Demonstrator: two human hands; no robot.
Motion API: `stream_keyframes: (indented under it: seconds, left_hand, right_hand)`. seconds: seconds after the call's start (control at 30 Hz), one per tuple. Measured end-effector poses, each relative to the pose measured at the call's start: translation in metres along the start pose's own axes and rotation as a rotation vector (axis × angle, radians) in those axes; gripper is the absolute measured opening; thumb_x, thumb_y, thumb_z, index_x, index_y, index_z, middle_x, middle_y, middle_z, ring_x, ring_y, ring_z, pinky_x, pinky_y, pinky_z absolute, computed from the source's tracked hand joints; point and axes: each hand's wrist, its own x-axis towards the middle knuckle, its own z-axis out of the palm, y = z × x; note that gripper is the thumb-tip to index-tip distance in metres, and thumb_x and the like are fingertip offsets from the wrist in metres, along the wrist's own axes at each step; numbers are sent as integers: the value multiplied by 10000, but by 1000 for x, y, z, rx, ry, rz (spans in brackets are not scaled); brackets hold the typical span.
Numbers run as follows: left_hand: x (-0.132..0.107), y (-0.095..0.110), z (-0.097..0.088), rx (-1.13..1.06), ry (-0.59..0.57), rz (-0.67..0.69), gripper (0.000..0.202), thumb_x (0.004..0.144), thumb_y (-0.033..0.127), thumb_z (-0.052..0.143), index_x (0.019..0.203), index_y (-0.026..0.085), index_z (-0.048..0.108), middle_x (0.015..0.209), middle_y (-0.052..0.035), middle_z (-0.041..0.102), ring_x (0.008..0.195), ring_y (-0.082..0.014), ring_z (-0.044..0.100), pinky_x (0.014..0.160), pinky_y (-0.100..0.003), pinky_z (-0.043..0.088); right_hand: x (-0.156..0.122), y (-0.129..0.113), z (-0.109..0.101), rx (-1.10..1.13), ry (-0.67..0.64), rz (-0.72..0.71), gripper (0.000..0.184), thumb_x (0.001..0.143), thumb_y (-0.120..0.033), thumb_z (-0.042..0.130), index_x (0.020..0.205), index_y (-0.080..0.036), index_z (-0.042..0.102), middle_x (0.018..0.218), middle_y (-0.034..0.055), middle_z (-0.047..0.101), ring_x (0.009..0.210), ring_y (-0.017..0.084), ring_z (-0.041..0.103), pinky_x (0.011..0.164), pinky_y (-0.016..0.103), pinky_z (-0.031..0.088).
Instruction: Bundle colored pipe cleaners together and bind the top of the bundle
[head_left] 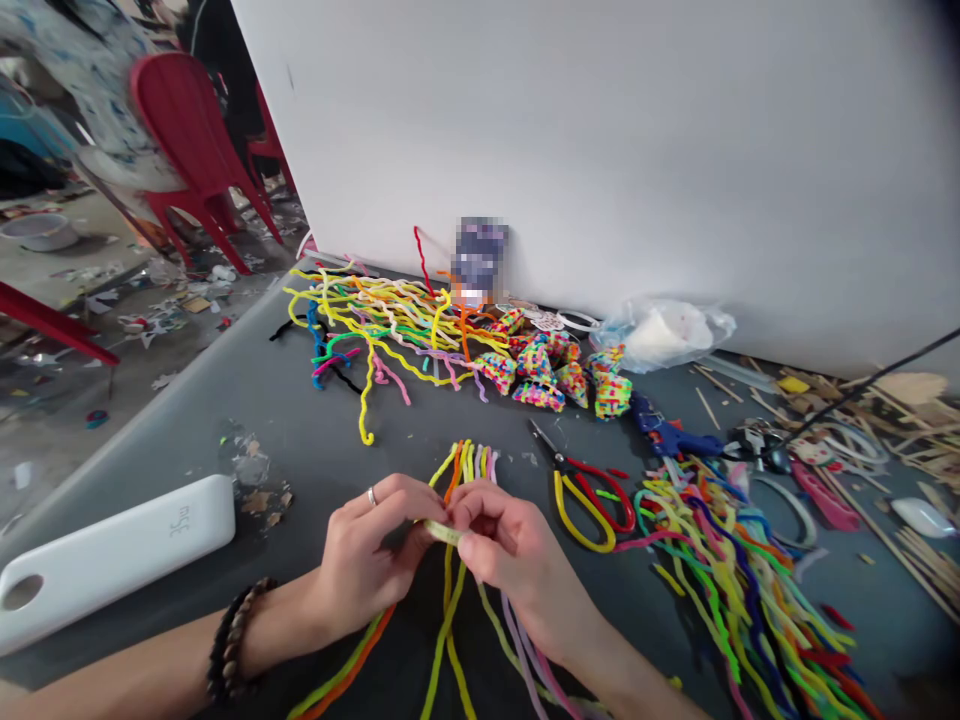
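Between my two hands is a bundle of pipe cleaners (454,590) in yellow, orange, white and lilac, with tips fanned beyond my fingers and long tails hanging toward me. My left hand (379,540) pinches a pale yellow pipe cleaner (442,532) that lies crosswise over the bundle. The fingers of my right hand (510,550) are closed on the same pale strand, close to the left fingertips. Part of the strands is hidden beneath both hands. Scissors (592,500) with red and yellow handles lie just right of my right hand.
Loose pipe cleaners (390,320) lie at the back beside several woven multicoloured pieces (536,370). A blue glue gun (675,435) and another pipe cleaner pile (727,580) are to the right. A white power bank (120,560) sits left. A white panel (600,150) stands behind; a person sits on a red chair (187,120).
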Motion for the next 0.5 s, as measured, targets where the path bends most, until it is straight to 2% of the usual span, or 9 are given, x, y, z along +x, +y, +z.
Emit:
stream_keyframes:
  seconds: [0.3,0.5]
  left_hand:
    - [5,4,2,80,12,113,278,881,-55,613,1032,162,700,911,-66,718,843,-145,712,756,-227,591]
    - [5,3,5,166,43,190,308,889,-38,602,1062,194,710,871,-41,731,819,-150,726,732,-239,606]
  right_hand:
    - [0,-7,3,-108,42,-20,65,781,-240,662,788,-201,611,960,20,577,745,131,478,638,264,382]
    - [-2,-6,8,-115,88,-24,56,775,-212,672,785,-200,618,958,11,577,713,117,468,612,250,385]
